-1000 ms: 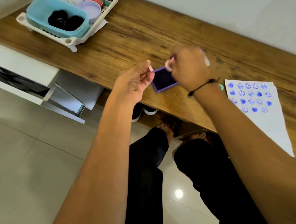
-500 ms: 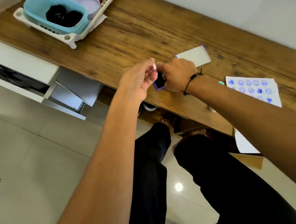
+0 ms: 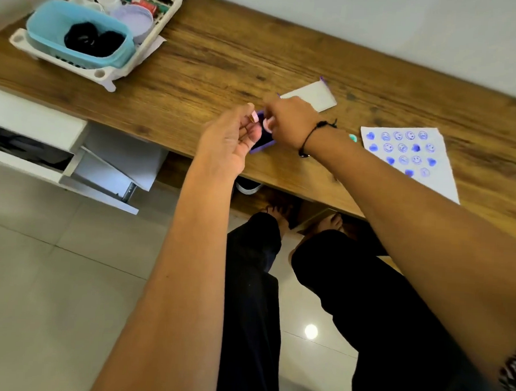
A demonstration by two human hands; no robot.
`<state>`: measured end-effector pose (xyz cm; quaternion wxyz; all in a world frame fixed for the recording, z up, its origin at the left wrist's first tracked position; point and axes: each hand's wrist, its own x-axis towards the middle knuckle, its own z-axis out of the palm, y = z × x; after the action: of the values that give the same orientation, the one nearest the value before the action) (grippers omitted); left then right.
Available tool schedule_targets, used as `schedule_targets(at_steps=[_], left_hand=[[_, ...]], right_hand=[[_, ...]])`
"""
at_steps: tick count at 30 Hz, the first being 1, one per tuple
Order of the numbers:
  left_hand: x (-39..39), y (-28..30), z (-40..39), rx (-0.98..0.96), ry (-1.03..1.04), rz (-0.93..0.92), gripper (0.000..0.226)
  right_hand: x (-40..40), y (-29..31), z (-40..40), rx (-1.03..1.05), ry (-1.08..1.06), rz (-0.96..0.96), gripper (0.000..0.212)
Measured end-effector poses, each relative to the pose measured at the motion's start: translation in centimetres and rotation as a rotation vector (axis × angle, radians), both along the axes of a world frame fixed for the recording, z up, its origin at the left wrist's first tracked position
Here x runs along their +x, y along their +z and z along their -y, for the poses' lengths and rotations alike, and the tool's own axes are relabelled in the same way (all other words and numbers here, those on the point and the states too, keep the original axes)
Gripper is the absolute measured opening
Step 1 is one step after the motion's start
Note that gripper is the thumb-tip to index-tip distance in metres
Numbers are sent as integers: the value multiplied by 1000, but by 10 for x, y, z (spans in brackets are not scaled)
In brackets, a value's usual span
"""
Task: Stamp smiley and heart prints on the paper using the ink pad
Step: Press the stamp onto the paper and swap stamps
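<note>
Head view, our only one: we bring both hands over the ink pad [image 3: 264, 142], which lies open near the desk's [image 3: 197, 72] front edge so ink is within reach. Our right hand [image 3: 287, 122] is pinched on a pink stamp [image 3: 267, 124], pressing it to the dark pad to load it. Our left hand [image 3: 233, 137] seems to grip a second stamp [image 3: 254, 116], though blur hides its face. The paper [image 3: 408, 155], half printed, waits well to the right.
</note>
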<state>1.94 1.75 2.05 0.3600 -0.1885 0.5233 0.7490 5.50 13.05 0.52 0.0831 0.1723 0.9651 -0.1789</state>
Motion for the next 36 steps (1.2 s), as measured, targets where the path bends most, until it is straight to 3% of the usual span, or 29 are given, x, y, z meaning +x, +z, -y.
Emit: schedule_targets(at_steps=[7,15,22,29,36], left_hand=[[44,18,-44,40,-240,-59,24],[140,12,-106,-12,-698,-253,27],[162,-15,-133,-194,-746,-309,11],[161,-23,-140,-258,-733,-273,18],[161,-22,-138,-253,-741,-263,17]], right_hand=[[98,30,-27,-302,-528,-562,16],[214,6,-113,-210,-899,-418,18],[236,-18,-132,-61,-822,-267,17],[230,-26,-138,88,-656,-196,21],[226,-32,-140,255,-460,28,26]])
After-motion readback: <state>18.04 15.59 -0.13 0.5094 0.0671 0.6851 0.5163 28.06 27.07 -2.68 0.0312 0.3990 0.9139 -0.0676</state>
